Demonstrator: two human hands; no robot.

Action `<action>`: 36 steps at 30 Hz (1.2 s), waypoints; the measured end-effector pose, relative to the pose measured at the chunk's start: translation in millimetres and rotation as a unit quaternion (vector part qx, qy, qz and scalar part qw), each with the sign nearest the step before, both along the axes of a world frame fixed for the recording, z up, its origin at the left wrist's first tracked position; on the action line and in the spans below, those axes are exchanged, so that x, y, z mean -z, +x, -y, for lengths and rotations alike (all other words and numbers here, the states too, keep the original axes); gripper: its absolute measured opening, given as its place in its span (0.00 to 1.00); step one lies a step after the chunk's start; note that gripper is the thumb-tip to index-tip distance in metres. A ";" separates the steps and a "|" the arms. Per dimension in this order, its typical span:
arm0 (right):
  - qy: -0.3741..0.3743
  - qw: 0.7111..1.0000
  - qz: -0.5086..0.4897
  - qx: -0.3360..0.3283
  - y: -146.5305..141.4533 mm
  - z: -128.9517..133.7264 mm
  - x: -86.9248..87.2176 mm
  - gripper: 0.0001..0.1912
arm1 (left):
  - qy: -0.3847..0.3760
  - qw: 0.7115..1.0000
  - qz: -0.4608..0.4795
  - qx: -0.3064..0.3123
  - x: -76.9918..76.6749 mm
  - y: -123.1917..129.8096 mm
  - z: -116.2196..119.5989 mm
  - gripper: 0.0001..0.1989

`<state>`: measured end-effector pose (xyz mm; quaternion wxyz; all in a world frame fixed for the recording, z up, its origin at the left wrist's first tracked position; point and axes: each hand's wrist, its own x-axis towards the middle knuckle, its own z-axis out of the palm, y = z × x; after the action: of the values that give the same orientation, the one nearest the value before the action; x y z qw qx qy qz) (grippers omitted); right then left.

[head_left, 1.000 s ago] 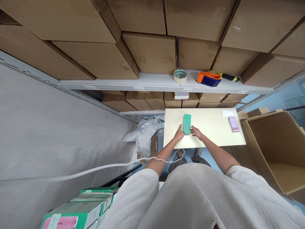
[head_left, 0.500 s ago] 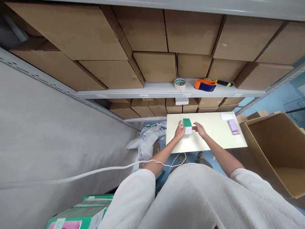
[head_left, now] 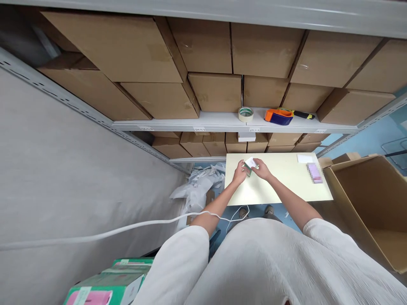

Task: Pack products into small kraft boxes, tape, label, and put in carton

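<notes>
Above the cream table point(head_left: 280, 186) a small green and white box point(head_left: 250, 163) is tilted, with its white face up and a green side toward the body. My left hand point(head_left: 240, 173) grips its left side, fingers wrapped at the edge. On the right, my right hand point(head_left: 262, 169) holds the box's right side with thumb and fingers. A pale flat item point(head_left: 305, 158) and a blurred purple item point(head_left: 314, 173) lie at the table's right end.
A shelf edge point(head_left: 222, 128) carries a tape roll point(head_left: 246, 114) and an orange and blue tape dispenser point(head_left: 279, 116) before cardboard boxes. A large open carton point(head_left: 359, 203) stands right. White cable point(head_left: 127, 231) crosses at left; green boxes point(head_left: 104, 288) sit lower left.
The box has been turned, so its white face now points up instead of the green one. My right hand has closed onto it. The view has shifted slightly.
</notes>
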<state>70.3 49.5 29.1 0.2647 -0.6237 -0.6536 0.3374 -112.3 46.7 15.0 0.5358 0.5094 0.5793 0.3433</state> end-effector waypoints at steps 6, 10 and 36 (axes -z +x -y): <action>-0.001 0.977 0.215 0.006 -7.0 8.0 -11.2 0.36 | 0.015 1.000 -0.014 0.020 -1.9 -8.6 -4.0 0.38; -0.005 0.966 0.253 -0.052 -5.9 4.3 -19.5 0.36 | 0.023 0.999 -0.027 0.023 0.0 -10.5 -2.5 0.39; 0.071 0.793 0.453 -0.401 -16.0 -39.1 -72.8 0.20 | 0.071 0.985 -0.091 0.126 5.4 -22.9 -24.8 0.45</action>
<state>54.3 88.6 102.0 -0.1771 -0.3666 -0.9123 0.0450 -135.2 71.4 9.6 0.4825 0.6440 0.5312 0.2651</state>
